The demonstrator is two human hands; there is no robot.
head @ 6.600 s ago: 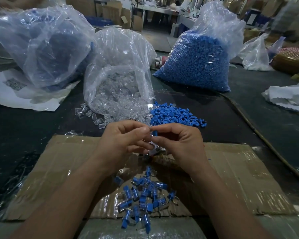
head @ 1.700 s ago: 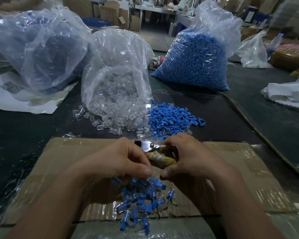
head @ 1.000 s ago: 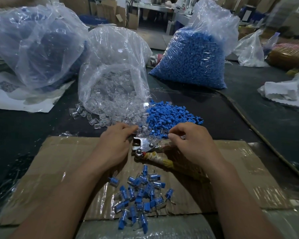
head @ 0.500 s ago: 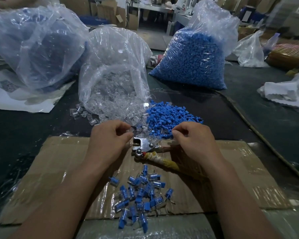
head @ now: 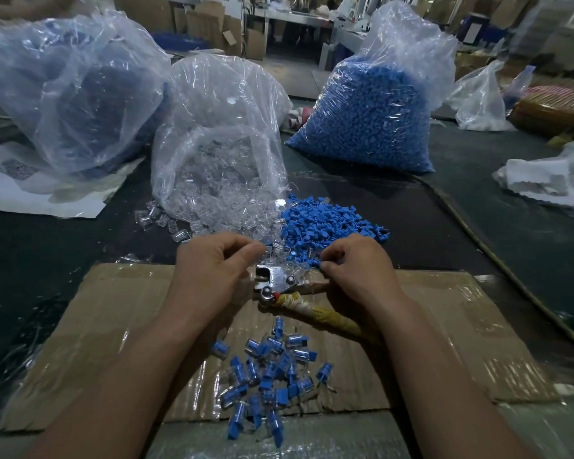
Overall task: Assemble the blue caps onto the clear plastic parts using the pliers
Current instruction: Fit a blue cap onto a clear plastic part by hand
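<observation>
The left hand (head: 219, 273) was curled over the loose clear plastic parts (head: 179, 235), the right hand (head: 357, 271) over the blue caps (head: 328, 226); whether anything was pinched could not be told. The pliers (head: 279, 284) were seen lying between them. Two pieces might be snagged together from such crowded heaps.

Two hands were mine: left hand (head: 212, 270), right hand (head: 358, 270). I counted one pliers (head: 277, 281) and one cardboard sheet (head: 113, 326). Three big bags: clear parts bag (head: 219, 144), blue caps bag (head: 371, 117), hazy bag (head: 70, 94). One loose blue caps pile (head: 322, 223). One capped pieces pile (head: 269, 369), roughly two dozen, overlapping, so no exact count.
</observation>
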